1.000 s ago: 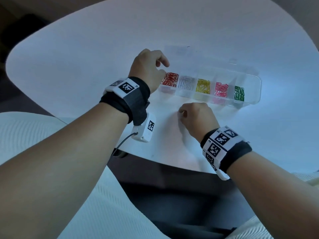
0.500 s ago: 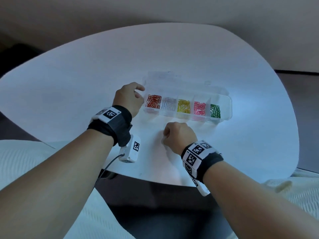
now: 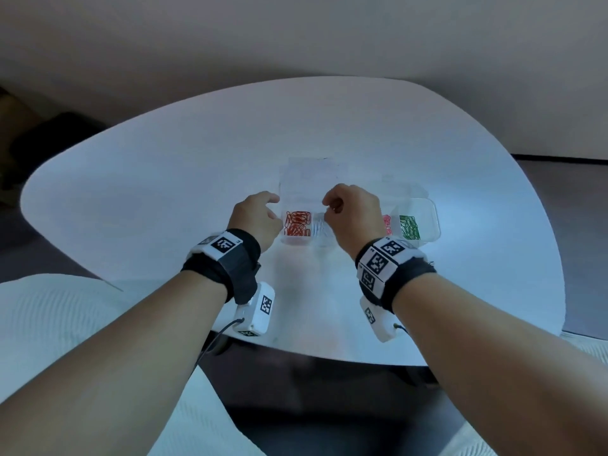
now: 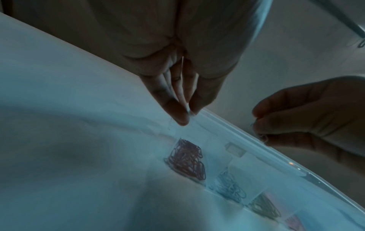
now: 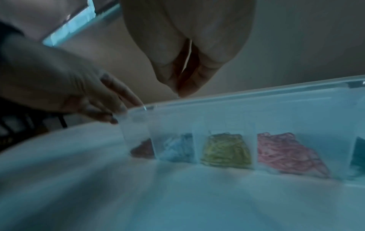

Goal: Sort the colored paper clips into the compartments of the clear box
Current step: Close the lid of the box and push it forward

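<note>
The clear box (image 3: 434, 222) lies on the white table with its lid (image 3: 312, 176) folded open behind it. Its compartments hold red clips (image 3: 297, 223), pale clips (image 3: 318, 229), pink clips (image 3: 387, 222) and green clips (image 3: 409, 227). The yellow clips (image 5: 227, 150) show only in the right wrist view. My left hand (image 3: 268, 209) pinches the box's left end, thumb and fingers on its corner (image 4: 186, 115). My right hand (image 3: 329, 209) hovers over the pale compartment, its fingertips (image 5: 178, 90) pinched together on a small pale paper clip that barely shows.
The white table (image 3: 164, 192) is rounded, and its near edge runs just behind my wrists. A plain wall stands beyond its far edge. My lap in white cloth (image 3: 65, 324) sits below, with dark floor between.
My right hand rose from the table in front of the box and now hangs over it. My left hand stayed at the box's left end. The head view drew back.
</note>
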The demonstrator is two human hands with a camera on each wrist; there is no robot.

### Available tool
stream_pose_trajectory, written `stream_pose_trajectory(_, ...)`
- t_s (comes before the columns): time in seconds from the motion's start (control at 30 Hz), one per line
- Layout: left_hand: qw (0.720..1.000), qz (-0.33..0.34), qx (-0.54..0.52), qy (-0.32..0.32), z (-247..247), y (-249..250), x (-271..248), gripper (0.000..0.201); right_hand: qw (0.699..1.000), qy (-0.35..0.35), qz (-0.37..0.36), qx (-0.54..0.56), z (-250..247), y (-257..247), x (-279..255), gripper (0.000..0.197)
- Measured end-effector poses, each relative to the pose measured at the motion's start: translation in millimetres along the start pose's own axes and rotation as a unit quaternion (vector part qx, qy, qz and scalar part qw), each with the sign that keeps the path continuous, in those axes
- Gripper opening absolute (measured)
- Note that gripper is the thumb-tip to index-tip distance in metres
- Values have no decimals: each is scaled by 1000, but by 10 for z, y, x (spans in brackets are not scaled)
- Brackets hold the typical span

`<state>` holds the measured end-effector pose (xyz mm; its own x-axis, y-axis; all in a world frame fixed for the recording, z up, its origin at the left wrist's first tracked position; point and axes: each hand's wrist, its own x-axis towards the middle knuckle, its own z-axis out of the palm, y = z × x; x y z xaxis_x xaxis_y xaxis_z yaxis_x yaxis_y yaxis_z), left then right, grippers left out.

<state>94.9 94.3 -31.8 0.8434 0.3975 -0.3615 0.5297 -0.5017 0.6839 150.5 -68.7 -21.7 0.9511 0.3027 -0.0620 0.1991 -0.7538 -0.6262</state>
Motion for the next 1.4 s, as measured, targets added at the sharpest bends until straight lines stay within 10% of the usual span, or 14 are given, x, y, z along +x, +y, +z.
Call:
stream_pose_trajectory(0.4, 1000, -19, 7, -6, -10, 24, 5, 40, 996, -83, -32, -17, -44, 150, 42, 14)
stream_pose_trajectory(0.6, 1000, -7, -6, 26, -161, 187, 292, 24, 988, 134, 46, -55, -685, 510, 427, 25)
stream_pose_trajectory(0.7, 999, -32, -38, -7, -154, 283, 432, 8, 967, 32, 215, -134, -889, 838, 515, 38)
stream_pose_trajectory(0.8, 994, -61, -85, -36, -120, 284, 522, 35, 952, -72, 283, -95, -958, 962, 508, 33)
stream_pose_trajectory(1.03, 983, -71, -166, -45, -133, 259, 594, 56, 954, 19, 266, 137, -929, 1186, 418, 48)
stream_pose_trajectory(1.2, 996, 46, -71, -16, -116, 280, 554, 52, 965, 72, 203, 150, -933, 1275, 404, 26)
stream_pose_trajectory(1.4, 991, 114, -62, 12, -179, 229, 205, 52, 986, 10, 128, 106, -1125, 1260, 128, 70)
